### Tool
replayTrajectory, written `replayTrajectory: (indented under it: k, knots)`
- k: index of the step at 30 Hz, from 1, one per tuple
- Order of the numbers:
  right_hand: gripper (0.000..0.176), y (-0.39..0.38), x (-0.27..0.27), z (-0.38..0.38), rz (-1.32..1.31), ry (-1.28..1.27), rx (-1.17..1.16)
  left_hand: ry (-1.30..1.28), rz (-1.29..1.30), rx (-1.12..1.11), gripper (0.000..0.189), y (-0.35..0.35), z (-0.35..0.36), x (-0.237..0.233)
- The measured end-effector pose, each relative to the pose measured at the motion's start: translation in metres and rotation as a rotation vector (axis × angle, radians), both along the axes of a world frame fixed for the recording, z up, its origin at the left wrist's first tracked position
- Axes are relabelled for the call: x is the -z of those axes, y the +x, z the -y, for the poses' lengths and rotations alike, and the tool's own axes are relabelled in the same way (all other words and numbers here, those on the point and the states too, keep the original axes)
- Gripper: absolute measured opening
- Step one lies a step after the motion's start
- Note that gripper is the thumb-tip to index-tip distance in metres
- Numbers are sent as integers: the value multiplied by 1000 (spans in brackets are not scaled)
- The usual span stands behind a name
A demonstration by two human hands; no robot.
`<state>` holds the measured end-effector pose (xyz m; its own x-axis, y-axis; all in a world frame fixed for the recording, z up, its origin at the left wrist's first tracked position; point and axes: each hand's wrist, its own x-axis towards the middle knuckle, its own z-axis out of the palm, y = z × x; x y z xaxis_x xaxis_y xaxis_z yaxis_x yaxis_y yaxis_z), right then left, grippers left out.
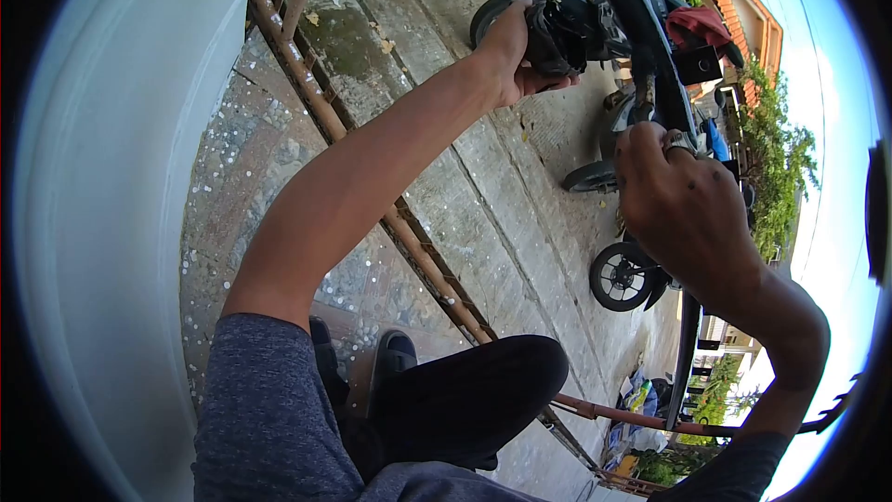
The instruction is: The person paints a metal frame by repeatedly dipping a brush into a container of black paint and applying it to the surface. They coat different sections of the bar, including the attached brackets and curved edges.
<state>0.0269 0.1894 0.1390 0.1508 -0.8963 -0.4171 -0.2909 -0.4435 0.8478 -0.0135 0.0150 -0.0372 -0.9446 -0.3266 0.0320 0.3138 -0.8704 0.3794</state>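
Observation:
My left hand (528, 70) is closed around a black, open-topped container (556, 37), smeared and shiny; its contents are hard to make out. My right hand (683, 195) is curled shut around what looks like a small paintbrush (643, 98), raised against the black metal rail (655, 28). Dark spots mark the back of this hand, and a silvery ring-like piece shows at its fingers. The fingertips of the right hand are mostly hidden behind its knuckles.
Below runs a rusty brown bar (409, 232) along the ground. A white curved wall (102, 204) stands at the left. Beyond the rail are several parked motorbikes (623, 277), one with a red cloth (699, 28). My knee (520, 372) is bent near the bar.

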Motion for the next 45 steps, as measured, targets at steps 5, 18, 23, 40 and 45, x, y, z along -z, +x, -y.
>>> replayTrajectory:
  k: [5,18,23,40,45]
  knots:
    - [13,20,7,-10,-15,23,84,5,-20,18,57,-5,1,2]
    - [24,36,-24,-2,223,-11,258,56,5,29,55,-1,9,-2]
    - [40,-8,-58,74,671,-169,-208,76,53,-41,54,3,16,-8]
    - [44,-43,-59,132,521,-120,-274,100,76,-92,56,3,38,-9]
    - [30,-28,-44,98,277,-60,-60,92,55,-93,56,0,39,1]
